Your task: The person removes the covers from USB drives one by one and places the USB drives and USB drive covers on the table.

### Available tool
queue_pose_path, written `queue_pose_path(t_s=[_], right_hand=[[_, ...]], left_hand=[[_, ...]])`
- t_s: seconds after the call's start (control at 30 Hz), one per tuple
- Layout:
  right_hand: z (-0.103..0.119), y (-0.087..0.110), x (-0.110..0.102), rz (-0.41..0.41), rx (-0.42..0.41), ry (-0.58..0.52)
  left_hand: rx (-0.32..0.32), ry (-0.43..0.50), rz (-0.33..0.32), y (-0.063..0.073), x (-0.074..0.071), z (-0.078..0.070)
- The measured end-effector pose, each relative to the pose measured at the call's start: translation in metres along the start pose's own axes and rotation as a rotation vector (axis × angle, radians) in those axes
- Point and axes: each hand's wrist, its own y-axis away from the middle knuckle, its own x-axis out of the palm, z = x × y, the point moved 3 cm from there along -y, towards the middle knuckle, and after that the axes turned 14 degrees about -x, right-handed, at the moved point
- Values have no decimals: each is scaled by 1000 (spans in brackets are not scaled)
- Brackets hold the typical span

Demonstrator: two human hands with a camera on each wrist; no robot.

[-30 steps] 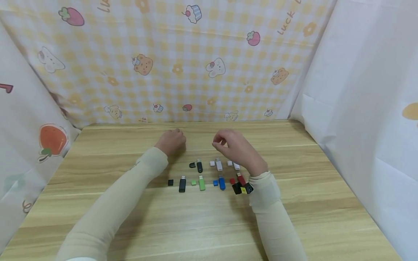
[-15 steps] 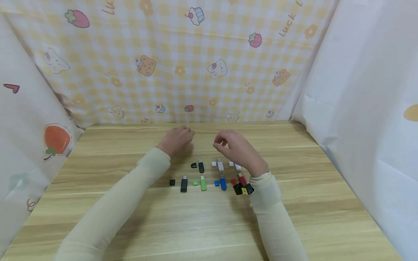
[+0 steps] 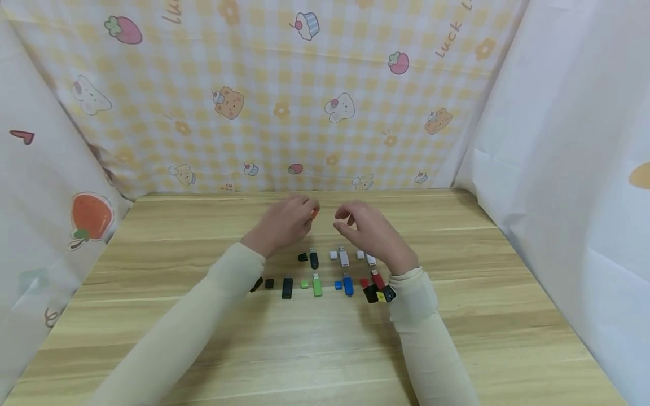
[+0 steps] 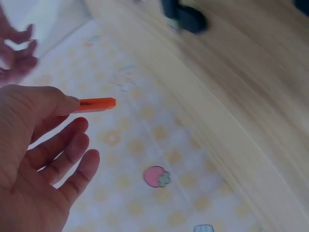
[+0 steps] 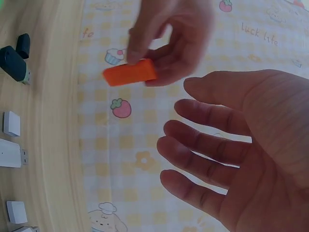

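Observation:
My left hand (image 3: 285, 224) pinches a flat orange USB flash drive (image 5: 126, 74) between thumb and fingers, above the back of the table. No metal plug shows on it. In the left wrist view the flash drive (image 4: 99, 104) juts from the thumb tip, with the other fingers spread loosely below. Facing it, my right hand (image 3: 373, 234) hovers with relaxed fingers and holds nothing; in the right wrist view its palm is bare. Nearest below the hands are a black flash drive (image 3: 313, 259) and a white one (image 3: 343, 257), each beside its cap.
A front row holds black (image 3: 287, 287), green (image 3: 317, 285), blue (image 3: 348, 285) and red flash drives (image 3: 378, 279) with matching caps to their left. Another white drive (image 3: 371, 260) is partly behind my right wrist. A patterned cloth (image 3: 284, 129) hangs behind the wooden table (image 3: 325, 349).
My left hand has moved right toward the right hand, and the orange flash drive has come into sight in its fingers. The right hand stays nearly in place.

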Motion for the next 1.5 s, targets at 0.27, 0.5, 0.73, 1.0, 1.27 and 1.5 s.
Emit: queue_pose_path(t_s=[0.27,0.5,0.73,1.0,1.27,1.5], right_hand=[[2,0,3,-57,-42,8],[9,-4,3,-145,-123,29],[12,-6,4,-161,-180,37],[15,-7,5,-157,-236,30],[18,-7,5,-148,-248,41],[22,-6,6,-152,-279,80]], left_hand=[[-71,236,-11,11,-21,-19],[-148,429,-12,19,-26,-27],[-189,576,-39,26,-29,-28],[-183,599,-95,33,-28,-24],[-195,557,-111,42,-28,-17],[-198,467,-114,46,-29,-14]])
